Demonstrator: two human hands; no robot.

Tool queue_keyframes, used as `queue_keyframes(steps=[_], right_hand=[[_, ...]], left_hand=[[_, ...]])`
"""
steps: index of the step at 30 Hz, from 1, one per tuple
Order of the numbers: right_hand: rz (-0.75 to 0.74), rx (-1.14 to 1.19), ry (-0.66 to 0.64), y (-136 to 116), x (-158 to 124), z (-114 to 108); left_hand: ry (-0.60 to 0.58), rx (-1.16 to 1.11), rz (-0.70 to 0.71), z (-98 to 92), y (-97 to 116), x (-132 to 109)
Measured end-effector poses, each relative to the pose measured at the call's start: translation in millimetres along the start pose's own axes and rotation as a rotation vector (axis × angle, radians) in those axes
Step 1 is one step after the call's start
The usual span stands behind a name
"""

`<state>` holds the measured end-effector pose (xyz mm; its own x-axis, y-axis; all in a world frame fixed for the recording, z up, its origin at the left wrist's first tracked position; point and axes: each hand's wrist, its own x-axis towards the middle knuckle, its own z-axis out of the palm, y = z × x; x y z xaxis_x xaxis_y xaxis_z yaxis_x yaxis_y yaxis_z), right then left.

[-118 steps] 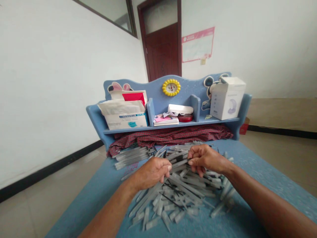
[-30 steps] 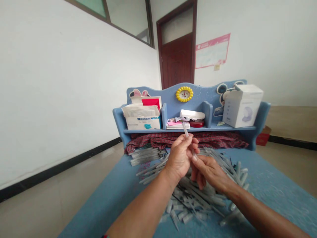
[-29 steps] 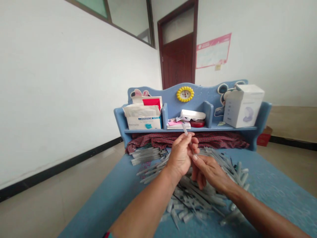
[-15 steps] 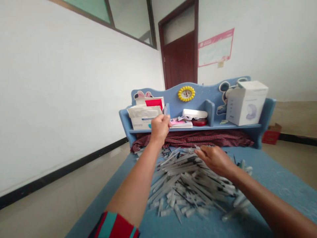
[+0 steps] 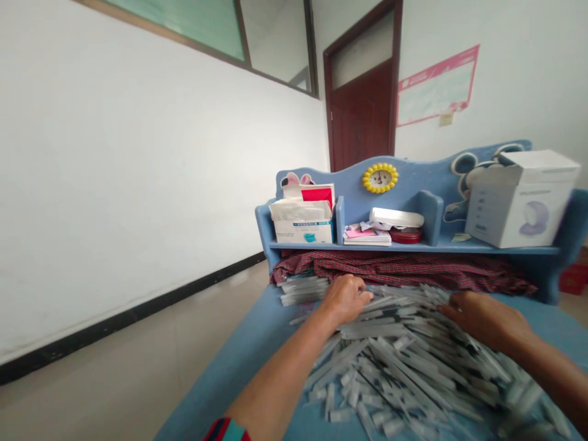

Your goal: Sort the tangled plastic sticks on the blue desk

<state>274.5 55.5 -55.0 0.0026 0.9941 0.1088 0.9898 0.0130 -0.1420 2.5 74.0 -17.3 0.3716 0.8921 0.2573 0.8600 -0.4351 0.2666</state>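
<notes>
A loose pile of translucent plastic pen parts (image 5: 399, 361), long tubes with short caps and thin dark pieces among them, spreads over the blue desk (image 5: 220, 373). At the pile's far left edge is my left hand (image 5: 346, 298), its fingers curled in and closed; whatever they grip is hidden. My right hand (image 5: 487, 318) reaches into the far right of the pile with thumb and fingers pinched together, and what lies between them cannot be made out. Left of my left hand, a neater bundle of similar tubes (image 5: 303, 290) lies side by side.
A blue shelf (image 5: 493, 250) rises behind the desk. On it stand a mask box (image 5: 303, 229), papers (image 5: 367, 237), a red round tin (image 5: 405, 236) and a big white box (image 5: 519, 202). Checked cloth (image 5: 404, 269) is tucked beneath. A white wall (image 5: 138, 165) is at left.
My left hand has come down from in front of the shelf to the pile. The view has turned left, shifting everything rightward. My right hand stays at the pile's far right part.
</notes>
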Motion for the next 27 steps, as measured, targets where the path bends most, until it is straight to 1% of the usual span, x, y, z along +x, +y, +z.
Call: queue_keyframes(steps=[2,4,7,10,13,19,24,27], right_hand=[[-0.009,0.035,-0.035,4.3,2.0,1.9],[-0.003,0.063,-0.068,6.6,3.4,3.6],[0.014,0.082,-0.105,7.6,5.4,6.0],[0.016,0.080,-0.126,8.0,7.3,7.7],[0.017,0.077,-0.108,7.7,7.2,7.2],[0.043,0.089,0.021,0.2,2.5,1.4],[-0.010,0.151,0.128,-12.6,-1.1,-2.6],[-0.094,0.297,0.207,-26.4,-8.7,-7.2]], left_hand=[[-0.003,0.075,-0.060,-7.8,-17.2,0.2],[-0.013,0.162,-0.148,-15.5,-38.7,-0.8],[-0.063,0.280,-0.262,-22.7,-67.2,-5.5],[-0.135,0.356,-0.300,-23.6,-80.4,-10.6],[-0.179,0.396,-0.293,-21.8,-81.0,-11.9],[-0.188,0.395,-0.285,-21.8,-81.2,-10.6],[-0.110,0.358,-0.254,-23.6,-80.6,-12.6],[-0.046,0.344,-0.173,-28.6,-66.5,-13.1]])
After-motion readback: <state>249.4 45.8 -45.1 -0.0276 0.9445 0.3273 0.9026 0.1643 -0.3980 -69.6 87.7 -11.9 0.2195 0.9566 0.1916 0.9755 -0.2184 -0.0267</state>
